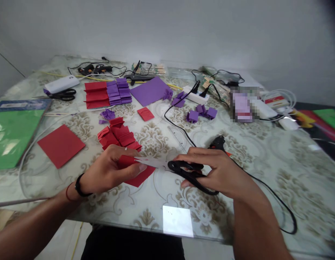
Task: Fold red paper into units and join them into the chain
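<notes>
My left hand is closed on a folded piece of red paper, pinching it just above the table near the front edge. My right hand grips black-handled scissors, whose blades point left and meet the red paper between my hands. Just behind my left hand lies a pile of folded red paper pieces. A black glue gun rests right behind my right hand, its cable running past my right forearm.
A red paper square and green sheets lie at left. Farther back are stacked red and purple folded strips, a purple sheet, small purple folded pieces, a second pair of scissors, a power strip and cables.
</notes>
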{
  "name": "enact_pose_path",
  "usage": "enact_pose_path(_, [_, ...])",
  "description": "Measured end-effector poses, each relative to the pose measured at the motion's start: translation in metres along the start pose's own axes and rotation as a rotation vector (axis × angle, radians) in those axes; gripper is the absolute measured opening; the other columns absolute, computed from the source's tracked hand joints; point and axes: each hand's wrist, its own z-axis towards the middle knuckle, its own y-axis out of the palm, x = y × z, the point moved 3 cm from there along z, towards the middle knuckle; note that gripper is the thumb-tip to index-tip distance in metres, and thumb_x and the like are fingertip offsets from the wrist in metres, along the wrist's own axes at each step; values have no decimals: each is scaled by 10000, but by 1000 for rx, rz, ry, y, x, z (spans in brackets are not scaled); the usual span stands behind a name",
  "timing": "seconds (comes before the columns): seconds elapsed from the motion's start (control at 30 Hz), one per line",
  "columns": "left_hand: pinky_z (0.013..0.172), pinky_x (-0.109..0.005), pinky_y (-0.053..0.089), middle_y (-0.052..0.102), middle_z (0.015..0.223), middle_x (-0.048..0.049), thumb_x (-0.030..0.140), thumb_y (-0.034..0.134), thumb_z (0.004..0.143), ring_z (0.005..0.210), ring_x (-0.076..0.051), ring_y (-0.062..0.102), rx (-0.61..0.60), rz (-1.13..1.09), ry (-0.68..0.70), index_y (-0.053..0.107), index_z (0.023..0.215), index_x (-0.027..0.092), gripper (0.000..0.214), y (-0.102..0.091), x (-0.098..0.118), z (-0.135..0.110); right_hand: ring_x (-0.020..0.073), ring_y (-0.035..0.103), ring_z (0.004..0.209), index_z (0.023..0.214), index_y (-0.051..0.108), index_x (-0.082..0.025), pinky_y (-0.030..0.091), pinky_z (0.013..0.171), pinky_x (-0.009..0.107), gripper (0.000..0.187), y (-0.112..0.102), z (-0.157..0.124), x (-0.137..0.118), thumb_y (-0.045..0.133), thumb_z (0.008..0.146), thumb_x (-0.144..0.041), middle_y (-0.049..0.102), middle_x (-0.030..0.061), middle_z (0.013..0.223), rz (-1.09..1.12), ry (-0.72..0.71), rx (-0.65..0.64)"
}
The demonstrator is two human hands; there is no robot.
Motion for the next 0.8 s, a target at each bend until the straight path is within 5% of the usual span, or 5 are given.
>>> enact_pose_path(0.2, [467, -225, 362, 632, 624, -14, 355, 673, 953, 521, -107, 480, 12, -50, -74, 693, 656, 150, 361, 1, -2, -1, 136, 591, 608, 1054, 836, -231, 478, 572, 247, 269, -1, -1, 0, 834, 866, -424, 635, -11, 708, 16, 31, 27])
enact_pose_path(0.4, [406, -197, 324, 582, 572, 5, 485, 664, 958, 468, -99, 454, 24, -211, -264, 780, 810, 158, 377, 3, -10, -4, 197, 678, 744, 1152, 798, -215, 568, 673, 296, 406, 3, 3, 19, 858, 804, -415, 747, 43, 889, 31, 247, 308])
enact_pose_path(0.53, [410, -189, 320, 572, 571, 1, 549, 679, 945, 466, -97, 477, 27, -310, -349, 730, 750, 149, 447, 6, -14, -5, 230, 734, 871, 1286, 745, -217, 595, 848, 371, 435, 21, 10, 33, 718, 853, -201, 778, 61, 988, -105, 317, 287])
enact_pose_path(0.8, [447, -192, 359, 633, 623, -13, 509, 701, 947, 508, -109, 531, -14, -359, -389, 749, 813, 146, 389, 14, -21, -7, 287, 721, 985, 1326, 720, -137, 569, 949, 444, 425, 43, 18, 42, 645, 909, -167, 720, 132, 1099, -250, 336, 254])
